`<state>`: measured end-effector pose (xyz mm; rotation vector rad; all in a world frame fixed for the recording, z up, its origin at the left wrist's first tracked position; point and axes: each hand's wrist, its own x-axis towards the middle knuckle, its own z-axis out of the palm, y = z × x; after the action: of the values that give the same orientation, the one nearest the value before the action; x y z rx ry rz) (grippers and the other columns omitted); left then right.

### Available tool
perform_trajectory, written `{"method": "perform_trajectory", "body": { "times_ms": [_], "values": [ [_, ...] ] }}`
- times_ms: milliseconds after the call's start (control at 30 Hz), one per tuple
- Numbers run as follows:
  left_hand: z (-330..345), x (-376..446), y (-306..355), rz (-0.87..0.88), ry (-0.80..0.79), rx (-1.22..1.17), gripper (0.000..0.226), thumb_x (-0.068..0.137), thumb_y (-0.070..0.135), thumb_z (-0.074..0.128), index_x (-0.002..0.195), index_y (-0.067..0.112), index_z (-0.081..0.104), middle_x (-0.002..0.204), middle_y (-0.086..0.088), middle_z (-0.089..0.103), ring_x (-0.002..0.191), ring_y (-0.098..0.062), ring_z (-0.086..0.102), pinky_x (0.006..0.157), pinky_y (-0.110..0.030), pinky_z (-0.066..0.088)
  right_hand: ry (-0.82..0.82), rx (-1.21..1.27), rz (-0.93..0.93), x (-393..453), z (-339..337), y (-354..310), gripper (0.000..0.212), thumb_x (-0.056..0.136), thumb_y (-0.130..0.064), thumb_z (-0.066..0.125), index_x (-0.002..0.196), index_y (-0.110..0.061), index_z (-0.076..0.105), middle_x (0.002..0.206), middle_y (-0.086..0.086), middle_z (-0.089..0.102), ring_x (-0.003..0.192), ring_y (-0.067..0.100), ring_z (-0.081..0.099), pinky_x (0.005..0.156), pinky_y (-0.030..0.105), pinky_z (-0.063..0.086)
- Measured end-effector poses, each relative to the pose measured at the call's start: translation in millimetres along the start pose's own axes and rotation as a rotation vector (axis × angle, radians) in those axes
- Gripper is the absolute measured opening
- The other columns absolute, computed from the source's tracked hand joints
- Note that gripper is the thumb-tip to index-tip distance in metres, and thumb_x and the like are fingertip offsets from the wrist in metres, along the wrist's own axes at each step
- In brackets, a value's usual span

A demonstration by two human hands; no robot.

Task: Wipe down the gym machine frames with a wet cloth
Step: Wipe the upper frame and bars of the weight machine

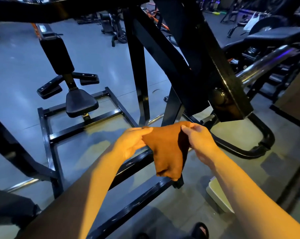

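Note:
An orange-brown cloth (166, 149) hangs in front of me, stretched between both hands. My left hand (132, 142) pinches its left top corner, and my right hand (199, 140) grips its right top edge. The cloth's lower end droops over a low black frame bar (137, 161). Directly behind the cloth rises the black gym machine frame (180, 66), with thick slanted beams and an upright post (138, 66).
A black padded seat (81, 102) and back pad (57, 54) stand on the frame base at left. A chrome bar (266, 64) juts out at right. A curved black base tube (259, 145) lies on the floor. My sandalled foot (201, 230) shows below.

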<state>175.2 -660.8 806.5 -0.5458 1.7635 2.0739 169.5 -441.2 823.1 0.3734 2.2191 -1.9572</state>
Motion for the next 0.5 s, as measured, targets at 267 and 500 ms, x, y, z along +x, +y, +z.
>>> {"method": "perform_trajectory", "body": {
  "times_ms": [267,500],
  "values": [
    [12.9,-11.2,12.6,0.418,0.389,0.409,0.025,0.092,0.035,0.075,0.093,0.014,0.062,0.078,0.006,0.054,0.069,-0.008,0.053,0.066,-0.024,0.044,0.132,-0.368,-0.344,-1.3,3.8,7.6,0.027,0.101,-0.035,0.066,0.124,-0.031,0.053,0.099,0.005,0.066,0.091,0.020,0.068,0.077,0.042,0.063],
    [-7.0,-19.7,29.9,0.485,0.075,0.549,0.043,0.095,0.003,0.069,0.132,0.021,0.057,0.109,0.003,0.068,0.092,0.000,0.068,0.067,-0.008,0.050,-0.068,-0.575,-0.402,3.7,-3.8,-14.5,0.057,0.096,-0.015,0.073,0.147,-0.019,0.050,0.135,0.003,0.058,0.125,0.018,0.057,0.103,0.029,0.049]
  ]
}}
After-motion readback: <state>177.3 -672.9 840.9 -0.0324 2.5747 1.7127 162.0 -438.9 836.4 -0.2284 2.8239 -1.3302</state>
